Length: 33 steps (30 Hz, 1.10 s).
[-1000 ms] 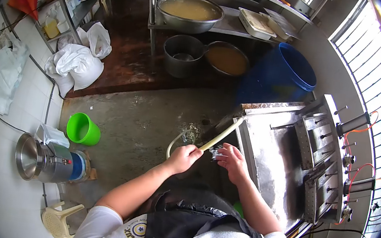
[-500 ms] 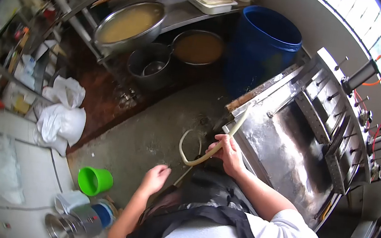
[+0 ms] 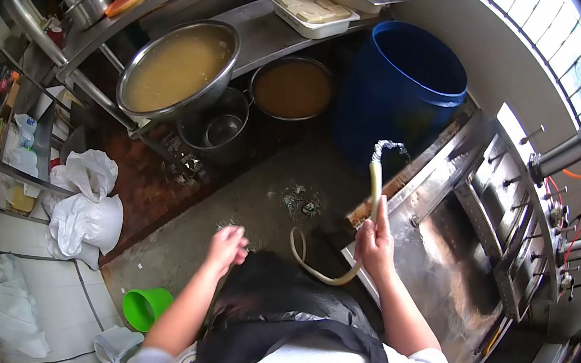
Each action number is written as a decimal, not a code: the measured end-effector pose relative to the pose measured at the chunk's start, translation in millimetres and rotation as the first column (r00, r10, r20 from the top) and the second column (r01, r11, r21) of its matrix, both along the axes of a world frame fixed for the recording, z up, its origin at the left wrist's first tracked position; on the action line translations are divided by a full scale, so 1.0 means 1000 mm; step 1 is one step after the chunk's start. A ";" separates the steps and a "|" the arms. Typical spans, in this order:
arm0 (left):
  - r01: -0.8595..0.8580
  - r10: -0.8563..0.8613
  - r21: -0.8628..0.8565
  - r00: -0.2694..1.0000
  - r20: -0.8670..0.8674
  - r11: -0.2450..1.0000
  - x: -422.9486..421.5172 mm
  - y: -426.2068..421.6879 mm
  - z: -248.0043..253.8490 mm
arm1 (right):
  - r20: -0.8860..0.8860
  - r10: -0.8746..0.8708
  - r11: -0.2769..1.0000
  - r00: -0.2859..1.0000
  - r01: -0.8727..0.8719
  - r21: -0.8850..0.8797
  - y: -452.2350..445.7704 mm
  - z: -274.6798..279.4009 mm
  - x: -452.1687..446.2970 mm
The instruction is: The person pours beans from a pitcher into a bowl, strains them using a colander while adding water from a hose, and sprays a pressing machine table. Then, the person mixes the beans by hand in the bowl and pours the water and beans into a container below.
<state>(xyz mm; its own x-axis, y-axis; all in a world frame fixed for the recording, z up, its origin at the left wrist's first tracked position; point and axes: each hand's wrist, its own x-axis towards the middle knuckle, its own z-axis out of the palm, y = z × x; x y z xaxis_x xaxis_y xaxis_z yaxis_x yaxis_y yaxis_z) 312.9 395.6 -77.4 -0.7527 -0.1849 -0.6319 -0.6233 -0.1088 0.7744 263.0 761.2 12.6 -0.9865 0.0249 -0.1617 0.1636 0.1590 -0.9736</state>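
Observation:
My right hand is wrapped round a pale hose near its upper end. Clear water spurts from that end, in front of the blue barrel. The rest of the hose droops in a loop over the floor, close to my black apron. To the left, my left hand hovers above the floor, its fingers curled in, with nothing visible in them. A steel press table stands right beside my right forearm.
A large steel bowl of cloudy yellowish liquid sits at the back left, near a pot of brown liquid and a dark pot. White sacks and a green bucket are on the left. A white tray rests on the shelf.
Water now spurts from the hose end, which points upward. My right hand has shifted right with the hose. The left hand has moved slightly up and left, and the view has shifted.

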 end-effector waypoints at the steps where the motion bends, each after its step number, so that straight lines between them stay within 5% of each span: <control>1: 0.050 -0.048 0.048 0.998 -0.031 0.998 -0.032 0.009 0.005 | 0.058 0.102 0.991 0.993 -0.106 0.083 -0.005 0.007 -0.002; 5: 0.303 -0.271 0.119 0.935 -0.228 0.945 -0.149 0.028 -0.016 | 0.042 0.387 0.844 0.921 -0.373 0.385 -0.045 0.026 -0.003; 7: 0.257 -0.234 0.190 0.963 -0.136 0.948 -0.190 0.038 0.003 | 0.098 0.388 0.790 0.916 -0.386 0.477 -0.076 0.050 -0.002; 17: 0.461 -0.495 0.491 0.866 -0.068 0.739 -0.277 0.057 0.008 | 0.162 0.196 0.835 0.967 -0.251 0.490 -0.151 0.055 0.011; 19: 0.506 -0.553 0.590 0.825 -0.117 0.629 -0.280 0.065 0.008 | 0.175 0.104 0.875 0.979 -0.174 0.452 -0.158 0.051 0.017; 21: 0.633 -0.635 0.515 0.745 -0.205 0.577 -0.274 0.073 0.008 | -0.032 -0.080 0.910 0.996 0.086 0.405 -0.157 0.030 0.026; 22: 0.730 -0.680 0.324 0.681 -0.271 0.602 -0.260 0.077 0.015 | -0.117 -0.186 0.920 0.976 0.215 0.328 -0.156 0.023 0.028; 23: 0.833 -0.783 0.305 0.544 -0.300 0.462 -0.253 0.082 0.004 | 0.052 -0.354 0.935 0.934 0.352 0.055 -0.154 0.025 0.034; 25: 0.988 -0.765 -0.031 0.096 -0.636 0.150 -0.221 0.088 -0.008 | -0.091 -0.558 0.829 0.825 0.557 -0.038 -0.155 0.036 0.026; 27: 0.944 -0.795 -0.121 -0.325 -0.513 -0.308 -0.195 0.090 0.007 | -0.185 -0.596 0.803 0.781 0.584 -0.118 -0.141 0.041 0.029; 29: 0.856 -0.713 -0.333 -0.514 -0.476 -0.396 -0.162 0.087 0.006 | -0.167 -0.688 0.725 0.706 0.658 -0.205 -0.146 0.063 0.023; 33: 0.741 -0.727 -0.369 -0.654 -0.208 -0.561 -0.124 0.098 0.007 | -0.180 -0.765 0.638 0.619 0.687 -0.348 -0.139 0.079 0.015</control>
<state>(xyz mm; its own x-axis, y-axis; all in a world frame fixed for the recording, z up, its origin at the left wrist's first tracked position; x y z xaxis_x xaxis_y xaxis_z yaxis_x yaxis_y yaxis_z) 188.9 493.3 -70.6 0.2600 0.9008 -0.3478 0.4446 0.2081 0.8712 277.9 621.9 91.2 -0.6550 0.7553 0.0203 -0.1607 -0.1130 -0.9805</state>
